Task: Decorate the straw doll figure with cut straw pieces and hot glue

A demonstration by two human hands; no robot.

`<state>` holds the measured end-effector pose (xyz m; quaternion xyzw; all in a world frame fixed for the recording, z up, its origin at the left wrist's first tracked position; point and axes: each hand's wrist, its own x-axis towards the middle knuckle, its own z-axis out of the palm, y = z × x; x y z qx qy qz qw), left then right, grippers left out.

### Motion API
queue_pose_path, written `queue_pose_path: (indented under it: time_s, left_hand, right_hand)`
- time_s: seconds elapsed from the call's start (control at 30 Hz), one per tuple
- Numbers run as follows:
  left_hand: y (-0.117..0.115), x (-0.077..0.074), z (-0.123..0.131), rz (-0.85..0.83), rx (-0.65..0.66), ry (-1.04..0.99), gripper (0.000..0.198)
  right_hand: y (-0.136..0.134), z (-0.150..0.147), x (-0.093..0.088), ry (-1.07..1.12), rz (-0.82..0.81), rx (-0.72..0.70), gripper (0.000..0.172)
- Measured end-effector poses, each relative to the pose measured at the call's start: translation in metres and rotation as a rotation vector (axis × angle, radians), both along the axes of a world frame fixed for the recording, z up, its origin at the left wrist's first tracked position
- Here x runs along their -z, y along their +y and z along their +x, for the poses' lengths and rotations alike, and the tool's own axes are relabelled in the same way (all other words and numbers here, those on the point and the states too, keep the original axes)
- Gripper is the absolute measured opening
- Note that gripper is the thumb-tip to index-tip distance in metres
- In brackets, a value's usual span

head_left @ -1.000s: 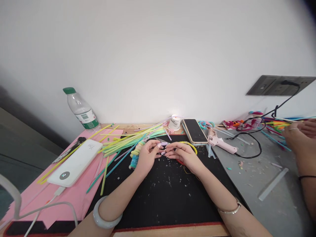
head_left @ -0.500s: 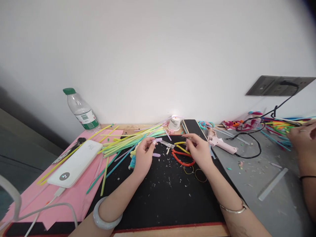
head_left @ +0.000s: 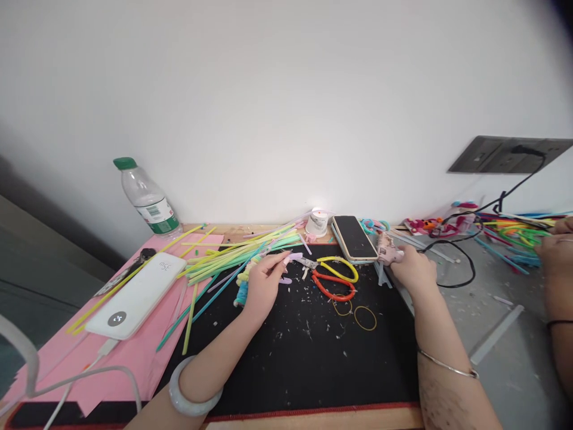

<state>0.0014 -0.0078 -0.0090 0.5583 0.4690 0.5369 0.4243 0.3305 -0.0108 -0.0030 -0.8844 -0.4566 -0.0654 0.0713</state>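
Note:
Above the black mat, my left hand (head_left: pixel 264 282) pinches a short lilac pipe cleaner piece (head_left: pixel 295 257) between thumb and fingers. A bundle of yellow and blue pipe cleaner (head_left: pixel 242 289) lies just beside that hand, partly covered by it. On the right, my right hand (head_left: pixel 414 270) is closed around the handle of a pink hot glue gun (head_left: pixel 388 251), which lies by the mat's edge. Between my hands rest scissors (head_left: pixel 335 295) with one yellow and one red handle. Two thin rubber bands (head_left: pixel 365 318) are next to them.
Pastel pipe cleaners (head_left: pixel 224 266) spread over pink sheets (head_left: pixel 154 364) at left, with a white power bank (head_left: pixel 138 295) and a bottle (head_left: pixel 154 206). A phone (head_left: pixel 355 237) and a small white cup (head_left: pixel 317 222) stand behind. A black cord (head_left: pixel 473 269) loops right, near another person's hand (head_left: pixel 555 257).
My right hand has moved right, away from above the scissors and phone, and has taken hold of the glue gun's handle. My left hand stays almost in place with the lilac piece.

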Motion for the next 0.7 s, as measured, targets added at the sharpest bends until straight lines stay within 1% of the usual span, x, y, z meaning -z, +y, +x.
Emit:
queue_pose_path:
  time_s: [0.1,0.2,0.3,0.37,0.4,0.5,0.57,0.63,0.7]
  left_hand:
    - [-0.001,-0.001,0.000,-0.037,0.002,-0.022,0.026]
    - [-0.001,-0.003,0.001,-0.087,0.010,-0.062,0.024]
    - [-0.001,-0.004,0.002,-0.121,0.028,-0.110,0.020]
    - [0.000,-0.004,0.003,-0.137,0.029,-0.140,0.019]
    - [0.000,-0.004,0.003,-0.148,0.026,-0.150,0.019]
    - [0.001,-0.002,0.004,-0.168,0.011,-0.162,0.020]
    - [0.002,0.000,0.003,-0.165,0.010,-0.160,0.021]
    - [0.002,0.002,0.003,-0.161,0.010,-0.156,0.022]
    - [0.003,0.004,0.003,-0.161,0.004,-0.155,0.022]
  right_hand:
    - [0.001,0.005,0.000,0.062,0.015,0.008,0.051]
    - [-0.002,0.001,-0.006,0.103,0.090,0.038,0.051]
    - [-0.007,-0.010,-0.015,0.111,0.214,0.090,0.050]
    - [-0.008,-0.016,-0.022,0.111,0.345,0.103,0.050]
    - [-0.009,-0.019,-0.025,0.115,0.415,0.088,0.050]
    - [-0.007,-0.028,-0.030,0.163,0.566,-0.026,0.041]
    - [-0.007,-0.037,-0.031,0.255,0.600,-0.144,0.034]
    - [-0.009,-0.050,-0.031,0.418,0.591,-0.313,0.033]
    - [-0.013,-0.066,-0.031,0.604,0.522,-0.522,0.032]
